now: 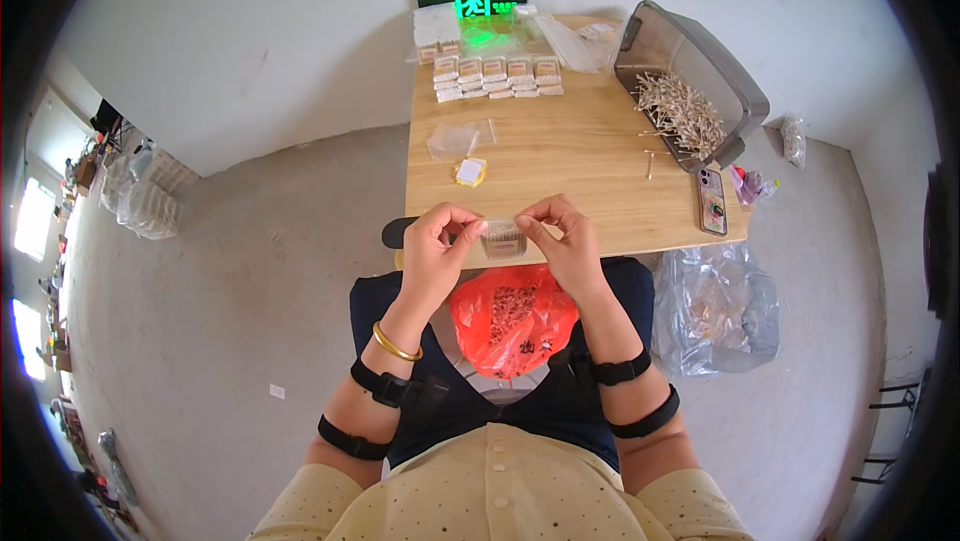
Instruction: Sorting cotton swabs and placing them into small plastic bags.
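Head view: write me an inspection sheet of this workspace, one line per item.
Surface: small wooden table against a pale wall, on a grey concrete floor.
Job's things: small clear bag of short sticks held at the table's near edge; clear bin of loose sticks at the far right; rows of packed bundles at the back.
Clutter: phone, empty clear bags, small yellow pad, two stray sticks; red plastic bag on the lap.
Grippers: left hand and right hand both pinch the small bag's top.
Cables: nothing seen.
Surroundings: large clear bag on the floor at right; lit green sign behind the table.
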`<control>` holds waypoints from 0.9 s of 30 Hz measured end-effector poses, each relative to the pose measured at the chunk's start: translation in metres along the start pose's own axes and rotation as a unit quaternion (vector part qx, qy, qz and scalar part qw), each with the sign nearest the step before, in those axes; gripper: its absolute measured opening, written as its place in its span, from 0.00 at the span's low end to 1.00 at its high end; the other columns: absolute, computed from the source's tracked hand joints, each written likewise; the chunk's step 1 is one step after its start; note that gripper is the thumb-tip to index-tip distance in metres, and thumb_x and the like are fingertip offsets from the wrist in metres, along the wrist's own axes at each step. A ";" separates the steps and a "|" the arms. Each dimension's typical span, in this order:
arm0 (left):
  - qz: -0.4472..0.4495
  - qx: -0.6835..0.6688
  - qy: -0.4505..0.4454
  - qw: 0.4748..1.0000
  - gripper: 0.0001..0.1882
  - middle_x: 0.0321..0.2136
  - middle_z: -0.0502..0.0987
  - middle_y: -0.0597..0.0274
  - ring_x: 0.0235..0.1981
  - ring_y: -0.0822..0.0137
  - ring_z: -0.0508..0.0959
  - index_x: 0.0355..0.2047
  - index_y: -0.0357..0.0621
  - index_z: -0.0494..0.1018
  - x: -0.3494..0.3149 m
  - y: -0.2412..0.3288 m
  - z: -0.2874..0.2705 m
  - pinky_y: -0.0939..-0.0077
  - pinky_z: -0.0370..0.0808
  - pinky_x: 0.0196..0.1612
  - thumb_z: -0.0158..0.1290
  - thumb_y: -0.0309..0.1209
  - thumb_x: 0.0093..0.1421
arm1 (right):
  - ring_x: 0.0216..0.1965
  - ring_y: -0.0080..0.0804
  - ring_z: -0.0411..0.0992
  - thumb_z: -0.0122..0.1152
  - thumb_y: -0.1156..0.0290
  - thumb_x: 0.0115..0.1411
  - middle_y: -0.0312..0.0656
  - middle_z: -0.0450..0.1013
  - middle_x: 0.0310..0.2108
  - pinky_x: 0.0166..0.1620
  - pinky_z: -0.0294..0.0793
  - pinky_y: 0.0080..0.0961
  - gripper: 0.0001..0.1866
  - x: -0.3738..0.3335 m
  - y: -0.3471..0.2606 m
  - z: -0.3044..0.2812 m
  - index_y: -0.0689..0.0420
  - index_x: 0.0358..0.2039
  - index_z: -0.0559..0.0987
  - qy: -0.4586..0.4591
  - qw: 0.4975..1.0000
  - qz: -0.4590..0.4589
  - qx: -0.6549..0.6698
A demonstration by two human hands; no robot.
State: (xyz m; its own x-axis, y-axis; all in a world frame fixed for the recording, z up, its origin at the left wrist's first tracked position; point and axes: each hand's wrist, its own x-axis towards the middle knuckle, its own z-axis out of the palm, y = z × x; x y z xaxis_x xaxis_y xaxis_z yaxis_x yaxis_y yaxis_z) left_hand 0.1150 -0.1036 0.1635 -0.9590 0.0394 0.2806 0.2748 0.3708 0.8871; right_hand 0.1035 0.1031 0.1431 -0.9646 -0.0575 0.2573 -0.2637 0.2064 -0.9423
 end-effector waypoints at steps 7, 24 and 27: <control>-0.111 -0.189 -0.050 0.974 0.09 0.41 0.85 0.55 0.33 0.73 0.85 0.35 0.39 0.70 0.004 -0.038 0.032 0.82 0.77 0.32 0.59 0.28 0.69 | 0.33 0.20 0.71 0.72 0.68 0.63 0.32 0.75 0.30 0.40 0.71 0.20 0.09 0.006 0.050 0.005 0.58 0.32 0.80 -0.024 0.977 0.144 0.153; -0.230 -0.176 -0.125 0.949 0.13 0.30 0.80 0.61 0.28 0.71 0.84 0.33 0.41 0.68 0.014 -0.117 0.062 0.79 0.78 0.28 0.64 0.28 0.64 | 0.28 0.20 0.63 0.76 0.66 0.57 0.30 0.67 0.25 0.31 0.65 0.23 0.16 0.002 0.127 0.020 0.57 0.29 0.74 -0.068 0.959 0.265 0.075; -0.249 -0.200 -0.139 0.937 0.14 0.29 0.79 0.62 0.25 0.72 0.81 0.33 0.41 0.70 0.023 -0.124 0.059 0.79 0.77 0.28 0.66 0.30 0.63 | 0.28 0.20 0.61 0.76 0.65 0.58 0.29 0.65 0.25 0.31 0.64 0.23 0.17 0.002 0.127 0.022 0.57 0.29 0.73 -0.059 0.967 0.235 0.077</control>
State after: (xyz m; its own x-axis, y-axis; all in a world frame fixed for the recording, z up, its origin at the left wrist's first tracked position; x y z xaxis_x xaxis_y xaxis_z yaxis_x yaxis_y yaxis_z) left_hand 0.0551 -0.0937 0.0377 -0.9409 0.2141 -0.2624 -0.2617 0.0321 0.9646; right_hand 0.0680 0.1082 0.0192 -0.9688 -0.1052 -0.2246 0.2158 0.0889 -0.9724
